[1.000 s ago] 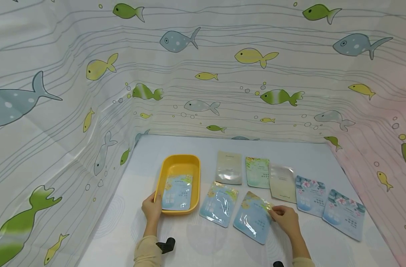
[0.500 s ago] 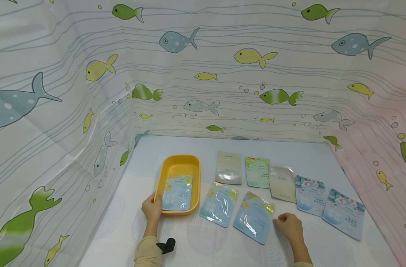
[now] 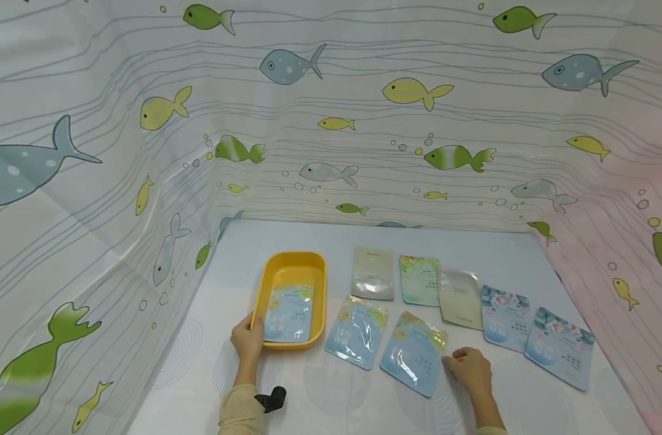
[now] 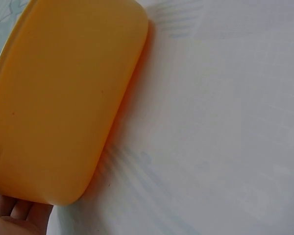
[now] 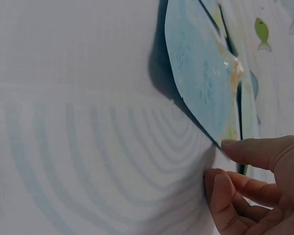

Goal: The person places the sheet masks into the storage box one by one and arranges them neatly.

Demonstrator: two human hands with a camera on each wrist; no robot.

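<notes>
Right of the yellow tray point(image 3: 265, 278), which the left hand point(image 3: 247, 343) grips, the right hand point(image 3: 470, 368) has released the blue sachet point(image 3: 414, 353), fingertips loosely curled at its edge.

Makeshift tabletop booth: fish-print curtain point(image 3: 331, 121) walls.

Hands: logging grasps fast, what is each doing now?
Left hand: grips the yellow tray rim.
Right hand: holds nothing; fingers touch the blue sachet edge.

A tray point(image 3: 265, 275) is set toward the table's point(image 3: 331, 399) left edge, with one sachet point(image 3: 288, 314) laid in it. Seven sachets are spread rightward of it; the nearest point(image 3: 413, 353) is touched by the right hand point(image 3: 469, 368).
</notes>
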